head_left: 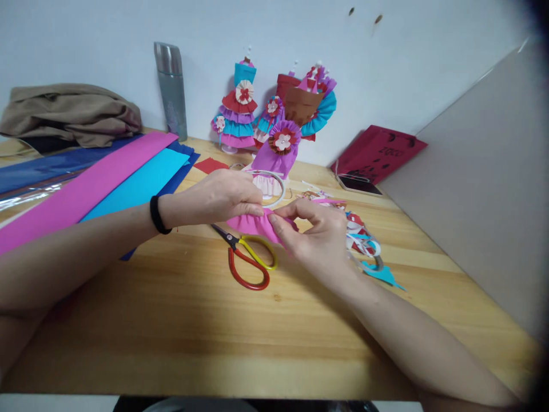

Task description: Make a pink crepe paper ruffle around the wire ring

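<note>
A gathered strip of pink crepe paper (254, 226) is held between both hands above the table. My left hand (221, 197) is closed, its thumb and fingers pinching the strip's upper edge. On the other side my right hand (319, 234) pinches the same edge between thumb and forefinger. Just behind the fingers is a white roll of tape (281, 191), partly hidden by my left hand. Below the paper lie scissors (249, 260) with one red and one yellow handle, their blades pointing left under my left wrist.
Pink crepe sheets (124, 163) and blue sheets (141, 183) lie at the left. A grey bottle (171, 97) and several paper dresses (244, 109) stand along the wall. Scraps (384, 273) lie right of my hand; a phone (359, 184) and red bag (377, 151) are behind.
</note>
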A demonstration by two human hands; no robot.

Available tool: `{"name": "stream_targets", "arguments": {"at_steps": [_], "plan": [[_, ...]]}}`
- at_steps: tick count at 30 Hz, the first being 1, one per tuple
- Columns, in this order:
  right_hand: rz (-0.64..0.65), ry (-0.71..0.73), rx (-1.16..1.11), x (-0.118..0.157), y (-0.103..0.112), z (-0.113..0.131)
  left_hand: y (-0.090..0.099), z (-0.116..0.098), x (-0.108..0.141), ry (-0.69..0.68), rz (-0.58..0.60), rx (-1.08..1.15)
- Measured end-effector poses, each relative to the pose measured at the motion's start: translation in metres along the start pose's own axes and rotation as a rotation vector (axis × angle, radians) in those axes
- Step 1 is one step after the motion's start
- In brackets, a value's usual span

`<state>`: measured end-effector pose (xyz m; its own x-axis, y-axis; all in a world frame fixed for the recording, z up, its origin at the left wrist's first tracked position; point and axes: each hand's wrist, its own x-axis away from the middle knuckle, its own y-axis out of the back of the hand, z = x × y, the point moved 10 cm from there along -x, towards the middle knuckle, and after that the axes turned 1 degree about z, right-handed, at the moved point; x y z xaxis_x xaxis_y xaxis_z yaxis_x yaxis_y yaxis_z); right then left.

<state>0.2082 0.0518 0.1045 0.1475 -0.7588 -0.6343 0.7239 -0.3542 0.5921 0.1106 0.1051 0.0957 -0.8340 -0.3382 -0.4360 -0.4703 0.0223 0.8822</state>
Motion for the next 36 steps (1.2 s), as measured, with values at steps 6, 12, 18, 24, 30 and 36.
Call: {"name": "stream_targets", "arguments": {"at_steps": [6, 12, 18, 24, 30, 36], "plan": [[0.061, 0.134, 0.041, 0.001, -0.005, 0.014, -0.007, -0.004, 0.0, -0.037, 0.097, 0.03], [0.017, 0.102, 0.025, -0.001, 0.0, 0.009, -0.005, -0.006, 0.001, -0.022, 0.107, 0.061], [0.009, 0.032, 0.009, -0.002, 0.0, 0.0, -0.007, -0.008, 0.001, -0.038, 0.129, 0.054], [0.011, 0.029, -0.015, -0.004, 0.0, -0.002, -0.009, -0.007, 0.001, -0.037, 0.13, 0.037], [0.001, 0.019, -0.035, -0.005, 0.001, -0.004, -0.006, -0.011, 0.001, -0.052, 0.11, 0.0], [0.05, -0.093, -0.132, -0.006, -0.004, -0.016, -0.002, -0.016, 0.002, -0.085, 0.068, -0.033]]}}
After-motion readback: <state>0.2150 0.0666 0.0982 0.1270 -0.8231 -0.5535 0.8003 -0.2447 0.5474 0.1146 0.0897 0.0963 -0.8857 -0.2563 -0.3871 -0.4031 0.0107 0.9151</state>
